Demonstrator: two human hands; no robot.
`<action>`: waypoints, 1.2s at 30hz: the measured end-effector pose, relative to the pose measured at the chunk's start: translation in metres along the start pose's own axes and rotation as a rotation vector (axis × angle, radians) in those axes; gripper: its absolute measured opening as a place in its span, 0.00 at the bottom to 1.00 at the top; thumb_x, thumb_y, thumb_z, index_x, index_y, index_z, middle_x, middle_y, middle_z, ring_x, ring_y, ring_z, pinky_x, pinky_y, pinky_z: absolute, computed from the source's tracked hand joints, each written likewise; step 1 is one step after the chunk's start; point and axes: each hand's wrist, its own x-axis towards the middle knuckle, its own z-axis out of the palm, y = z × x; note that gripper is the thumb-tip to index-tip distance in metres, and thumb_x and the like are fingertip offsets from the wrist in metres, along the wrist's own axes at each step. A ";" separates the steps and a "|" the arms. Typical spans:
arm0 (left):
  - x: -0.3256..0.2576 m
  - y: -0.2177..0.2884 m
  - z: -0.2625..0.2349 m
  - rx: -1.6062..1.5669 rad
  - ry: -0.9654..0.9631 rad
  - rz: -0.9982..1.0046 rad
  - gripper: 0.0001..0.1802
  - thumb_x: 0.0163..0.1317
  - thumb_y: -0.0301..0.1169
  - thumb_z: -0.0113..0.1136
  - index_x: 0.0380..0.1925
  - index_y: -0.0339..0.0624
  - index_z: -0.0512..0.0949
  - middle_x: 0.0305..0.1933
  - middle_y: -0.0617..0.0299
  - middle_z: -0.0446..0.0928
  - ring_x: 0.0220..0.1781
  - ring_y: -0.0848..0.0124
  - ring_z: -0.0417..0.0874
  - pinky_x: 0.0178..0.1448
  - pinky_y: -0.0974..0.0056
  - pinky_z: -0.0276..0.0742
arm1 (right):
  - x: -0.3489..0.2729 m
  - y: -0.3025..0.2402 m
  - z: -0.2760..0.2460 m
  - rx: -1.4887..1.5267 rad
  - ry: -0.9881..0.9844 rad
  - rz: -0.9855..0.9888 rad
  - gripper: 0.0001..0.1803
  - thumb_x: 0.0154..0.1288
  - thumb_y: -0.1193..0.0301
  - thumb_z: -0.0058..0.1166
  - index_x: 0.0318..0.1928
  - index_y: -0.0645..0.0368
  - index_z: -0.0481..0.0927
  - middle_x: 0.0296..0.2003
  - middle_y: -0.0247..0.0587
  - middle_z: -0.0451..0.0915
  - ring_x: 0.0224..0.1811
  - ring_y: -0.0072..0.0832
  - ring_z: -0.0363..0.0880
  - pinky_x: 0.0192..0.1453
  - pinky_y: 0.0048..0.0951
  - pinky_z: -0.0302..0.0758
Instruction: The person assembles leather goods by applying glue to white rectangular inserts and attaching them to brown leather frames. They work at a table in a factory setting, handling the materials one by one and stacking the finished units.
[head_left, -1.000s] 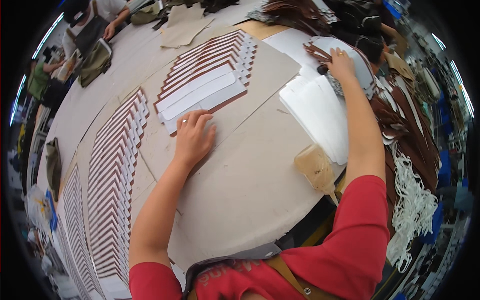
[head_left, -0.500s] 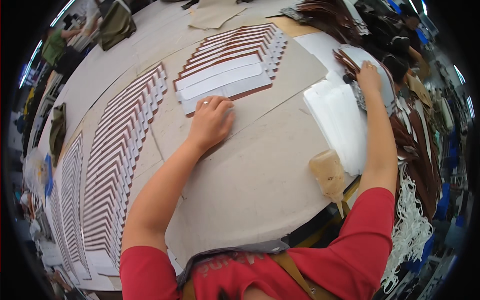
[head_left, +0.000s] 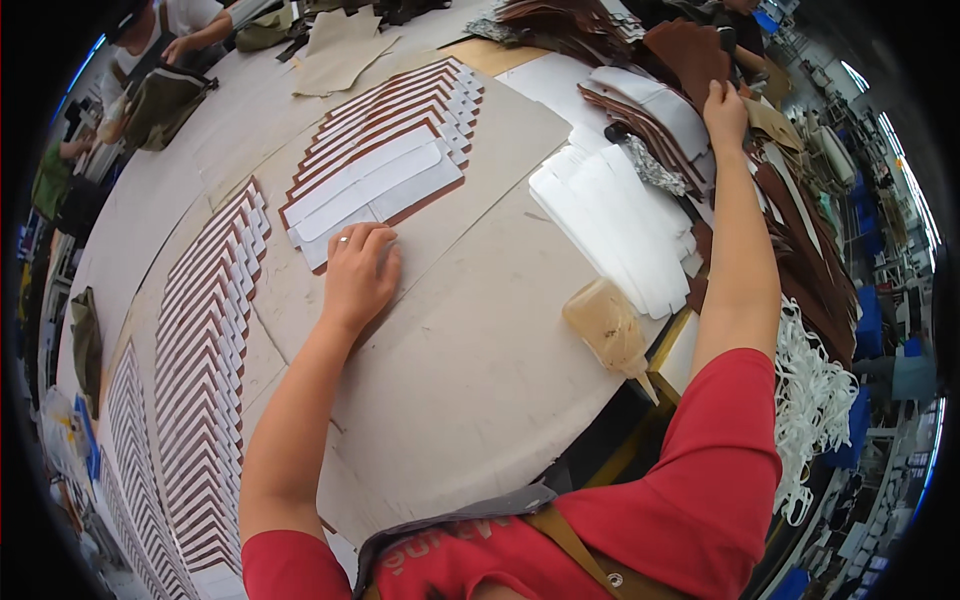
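Here, my left hand (head_left: pixel 358 272): grip released, palm flat on the white strip (head_left: pixel 372 190).
My right hand (head_left: pixel 724 104): grip pinching a brown leather piece (head_left: pixel 690 55).
Counter (head_left: pixel 480 340): glue bottle (head_left: pixel 608 328).

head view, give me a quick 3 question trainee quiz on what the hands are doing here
1. True or false: the left hand lies flat by the white pieces.
2. The right hand reaches into: A) brown pieces B) white cords C) squeeze bottle
3. Fill in: the squeeze bottle lies near the table's ____ edge.

Key: 1 true; 2 A; 3 near
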 end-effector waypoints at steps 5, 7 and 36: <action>-0.002 -0.001 0.006 0.058 0.045 0.031 0.10 0.53 0.27 0.57 0.37 0.44 0.73 0.41 0.61 0.74 0.47 0.62 0.73 0.54 0.59 0.62 | 0.020 0.008 -0.084 0.610 0.334 0.471 0.19 0.63 0.62 0.48 0.43 0.68 0.74 0.33 0.46 0.79 0.37 0.41 0.77 0.44 0.36 0.72; 0.006 0.002 0.015 0.060 0.083 0.063 0.10 0.54 0.28 0.56 0.38 0.46 0.73 0.42 0.62 0.74 0.47 0.62 0.73 0.54 0.59 0.61 | 0.036 0.030 -0.127 0.907 0.497 0.548 0.17 0.62 0.63 0.50 0.36 0.68 0.74 0.26 0.40 0.77 0.31 0.35 0.77 0.39 0.35 0.73; -0.431 0.106 -0.328 -1.603 0.413 -1.115 0.42 0.63 0.64 0.28 0.63 0.41 0.58 0.62 0.49 0.65 0.61 0.56 0.69 0.62 0.57 0.68 | -0.497 -0.435 -0.349 1.091 -1.001 -1.252 0.27 0.57 0.66 0.52 0.56 0.64 0.68 0.52 0.51 0.73 0.43 0.47 0.78 0.44 0.39 0.78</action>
